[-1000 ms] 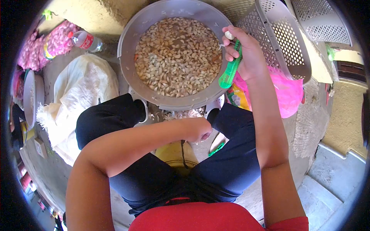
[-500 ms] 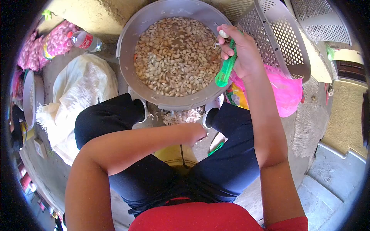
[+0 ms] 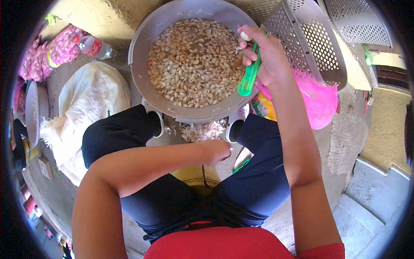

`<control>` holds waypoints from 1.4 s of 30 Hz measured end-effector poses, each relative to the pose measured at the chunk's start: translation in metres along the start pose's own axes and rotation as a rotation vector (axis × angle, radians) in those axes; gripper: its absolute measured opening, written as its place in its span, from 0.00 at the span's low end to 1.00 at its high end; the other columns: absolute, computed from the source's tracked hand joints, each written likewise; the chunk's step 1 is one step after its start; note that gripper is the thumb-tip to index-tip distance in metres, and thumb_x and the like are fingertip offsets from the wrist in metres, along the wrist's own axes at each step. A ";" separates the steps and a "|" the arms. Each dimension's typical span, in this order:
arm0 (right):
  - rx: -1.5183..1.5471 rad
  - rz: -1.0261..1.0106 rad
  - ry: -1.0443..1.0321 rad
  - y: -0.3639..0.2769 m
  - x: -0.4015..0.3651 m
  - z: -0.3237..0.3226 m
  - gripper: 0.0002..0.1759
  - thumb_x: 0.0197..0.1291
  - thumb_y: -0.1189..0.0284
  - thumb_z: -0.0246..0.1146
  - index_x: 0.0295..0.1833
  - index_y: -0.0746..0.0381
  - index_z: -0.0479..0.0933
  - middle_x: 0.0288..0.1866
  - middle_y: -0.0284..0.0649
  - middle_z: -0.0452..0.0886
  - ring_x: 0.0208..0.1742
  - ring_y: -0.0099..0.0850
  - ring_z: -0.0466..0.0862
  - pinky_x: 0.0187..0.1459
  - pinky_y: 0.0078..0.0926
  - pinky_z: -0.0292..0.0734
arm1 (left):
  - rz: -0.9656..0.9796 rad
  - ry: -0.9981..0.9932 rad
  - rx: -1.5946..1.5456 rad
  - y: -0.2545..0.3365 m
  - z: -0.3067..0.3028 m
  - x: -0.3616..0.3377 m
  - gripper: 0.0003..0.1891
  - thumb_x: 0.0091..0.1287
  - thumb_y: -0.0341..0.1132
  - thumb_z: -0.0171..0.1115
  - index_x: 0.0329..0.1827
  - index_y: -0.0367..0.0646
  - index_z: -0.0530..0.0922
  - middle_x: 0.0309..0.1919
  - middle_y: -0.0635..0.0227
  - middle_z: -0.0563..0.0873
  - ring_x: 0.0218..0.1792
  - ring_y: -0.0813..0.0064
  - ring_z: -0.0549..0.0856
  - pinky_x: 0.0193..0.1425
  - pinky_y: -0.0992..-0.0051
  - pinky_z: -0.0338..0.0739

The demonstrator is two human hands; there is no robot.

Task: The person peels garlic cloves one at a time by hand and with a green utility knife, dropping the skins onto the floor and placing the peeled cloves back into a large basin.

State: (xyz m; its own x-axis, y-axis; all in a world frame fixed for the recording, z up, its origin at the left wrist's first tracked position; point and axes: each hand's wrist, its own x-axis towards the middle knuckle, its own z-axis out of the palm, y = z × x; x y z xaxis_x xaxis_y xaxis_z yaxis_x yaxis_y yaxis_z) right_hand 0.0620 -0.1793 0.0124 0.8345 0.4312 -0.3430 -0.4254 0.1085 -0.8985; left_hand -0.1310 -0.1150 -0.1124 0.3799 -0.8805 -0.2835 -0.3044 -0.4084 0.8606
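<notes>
Held up over the right rim of a large grey basin (image 3: 140, 82) is my right hand (image 3: 272, 58), closed round a green utility knife (image 3: 246, 82). A pale garlic clove (image 3: 245, 36) is pinched at its fingertips, with a shred of skin beside it. The basin contains many garlic cloves (image 3: 194, 64) in water. My left hand (image 3: 217, 151) is curled closed between my knees, above a yellow container (image 3: 194, 176). A small whitish bit shows at its fingertips, but most of what it holds is hidden. Garlic peelings (image 3: 202, 131) lie on the floor below the basin.
Perforated grey crates (image 3: 317, 39) stand at the right, behind a pink plastic bag (image 3: 317, 101). To the left are a white woven sack (image 3: 92, 93), a plastic bottle (image 3: 95, 47), pink net bags of garlic (image 3: 64, 43) and another basin (image 3: 36, 108).
My right hand has shifted slightly up and left with the knife and clove. My left hand stays closed in nearly the same place, slightly turned.
</notes>
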 end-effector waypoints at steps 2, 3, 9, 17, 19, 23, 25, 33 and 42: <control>0.007 -0.007 -0.002 0.000 0.000 0.000 0.11 0.52 0.67 0.60 0.37 0.64 0.72 0.23 0.32 0.70 0.14 0.15 0.61 0.18 0.15 0.60 | -0.018 -0.163 -0.012 -0.001 -0.007 0.003 0.06 0.47 0.27 0.56 0.29 0.37 0.74 0.37 0.51 0.76 0.36 0.55 0.78 0.37 0.62 0.72; 0.011 -0.011 -0.003 0.001 0.000 0.000 0.12 0.53 0.67 0.60 0.37 0.64 0.72 0.23 0.32 0.70 0.14 0.15 0.60 0.18 0.14 0.60 | 0.019 -0.140 -0.043 -0.004 -0.002 0.001 0.06 0.48 0.28 0.56 0.29 0.37 0.74 0.35 0.52 0.77 0.35 0.55 0.78 0.37 0.62 0.72; -0.019 0.083 -0.091 0.001 -0.001 0.000 0.14 0.56 0.64 0.56 0.39 0.65 0.71 0.24 0.33 0.70 0.13 0.15 0.60 0.17 0.14 0.58 | -0.153 -0.105 0.083 -0.016 -0.029 -0.006 0.09 0.50 0.35 0.57 0.31 0.38 0.74 0.27 0.54 0.78 0.33 0.56 0.79 0.35 0.61 0.72; 0.061 0.272 -0.215 0.013 0.001 -0.004 0.14 0.59 0.63 0.52 0.40 0.64 0.71 0.23 0.33 0.72 0.13 0.17 0.61 0.17 0.17 0.59 | -0.286 1.087 -0.163 -0.009 -0.161 -0.051 0.11 0.55 0.37 0.54 0.32 0.38 0.76 0.26 0.54 0.79 0.29 0.62 0.79 0.33 0.66 0.72; 0.059 0.276 -0.214 0.014 0.000 -0.002 0.14 0.59 0.63 0.52 0.40 0.64 0.71 0.24 0.34 0.73 0.13 0.17 0.61 0.17 0.17 0.59 | -0.356 1.198 -0.393 -0.009 -0.172 -0.057 0.11 0.55 0.37 0.56 0.34 0.38 0.76 0.25 0.60 0.79 0.29 0.70 0.79 0.31 0.71 0.71; 0.037 0.273 -0.205 0.013 -0.002 0.004 0.13 0.59 0.62 0.52 0.38 0.62 0.71 0.25 0.36 0.74 0.13 0.16 0.61 0.16 0.17 0.60 | -0.136 1.132 -0.521 0.004 -0.183 -0.068 0.13 0.61 0.41 0.55 0.43 0.42 0.74 0.31 0.74 0.79 0.30 0.85 0.75 0.33 0.83 0.68; 0.026 0.274 -0.198 0.013 -0.003 0.006 0.13 0.59 0.62 0.52 0.37 0.62 0.71 0.25 0.36 0.74 0.13 0.16 0.61 0.16 0.17 0.60 | -0.175 1.065 -0.484 0.010 -0.185 -0.071 0.15 0.60 0.41 0.56 0.44 0.42 0.74 0.31 0.74 0.79 0.29 0.85 0.75 0.32 0.84 0.67; 0.109 0.286 -0.286 0.011 -0.007 0.009 0.12 0.57 0.61 0.54 0.35 0.60 0.71 0.25 0.33 0.73 0.12 0.16 0.60 0.15 0.16 0.58 | -0.152 0.886 -0.593 0.011 -0.190 -0.075 0.15 0.58 0.40 0.59 0.45 0.41 0.75 0.28 0.74 0.80 0.29 0.86 0.75 0.29 0.84 0.67; -0.142 0.127 -0.222 -0.007 -0.013 -0.004 0.15 0.54 0.61 0.56 0.39 0.62 0.72 0.27 0.31 0.71 0.27 0.19 0.68 0.30 0.15 0.63 | -0.020 0.858 -0.648 0.018 -0.200 -0.088 0.15 0.57 0.35 0.61 0.45 0.38 0.75 0.34 0.69 0.81 0.36 0.82 0.80 0.39 0.83 0.74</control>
State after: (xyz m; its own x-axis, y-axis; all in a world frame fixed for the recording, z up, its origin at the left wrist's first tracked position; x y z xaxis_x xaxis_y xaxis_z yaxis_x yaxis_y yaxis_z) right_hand 0.0553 -0.1893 0.0218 0.6738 0.6206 -0.4010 -0.4553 -0.0787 -0.8868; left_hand 0.0053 0.0032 0.0127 0.9429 -0.3087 -0.1253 0.1337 0.0063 0.9910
